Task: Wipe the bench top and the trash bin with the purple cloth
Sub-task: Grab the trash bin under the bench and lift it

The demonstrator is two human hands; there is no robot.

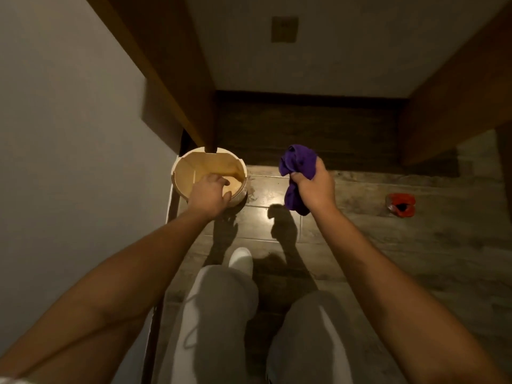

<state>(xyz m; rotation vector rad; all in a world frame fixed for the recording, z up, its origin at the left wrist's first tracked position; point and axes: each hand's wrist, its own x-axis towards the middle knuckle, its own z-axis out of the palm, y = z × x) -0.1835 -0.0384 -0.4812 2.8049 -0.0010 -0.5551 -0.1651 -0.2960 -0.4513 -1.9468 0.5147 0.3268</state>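
A round, pale wooden trash bin stands on the floor at the foot of the left wall, seen from above with its inside bare. My left hand rests on its near rim, thumb outside and fingers curled over the edge into the bin. To the right, my right hand hangs above the floor, closed around a bunched purple cloth; one end of the cloth sticks up above my fist and the other dangles below it. A brown wooden bench panel rises behind the bin.
A grey wall fills the left side. Another wooden panel stands at the right. A red object lies on the tiled floor at the right. My legs in grey trousers and a white shoe are below the hands.
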